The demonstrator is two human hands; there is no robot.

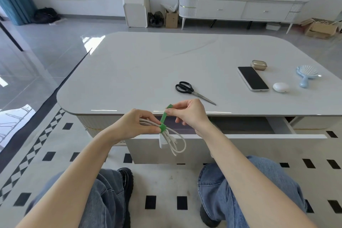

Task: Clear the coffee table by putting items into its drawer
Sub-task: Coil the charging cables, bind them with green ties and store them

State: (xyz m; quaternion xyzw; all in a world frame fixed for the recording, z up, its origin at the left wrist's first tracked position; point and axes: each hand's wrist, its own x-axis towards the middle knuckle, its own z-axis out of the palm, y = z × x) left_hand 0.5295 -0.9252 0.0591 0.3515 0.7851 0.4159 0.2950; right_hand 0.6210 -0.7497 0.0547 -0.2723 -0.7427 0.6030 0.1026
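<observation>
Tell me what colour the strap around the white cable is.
Green; the strap shows best in the head view, pinched by the right hand.

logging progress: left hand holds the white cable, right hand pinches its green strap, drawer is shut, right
No, the drawer is open, pulled out below the tabletop, as the head view shows. The left hand does hold the white cable and the right hand pinches its green strap.
</observation>
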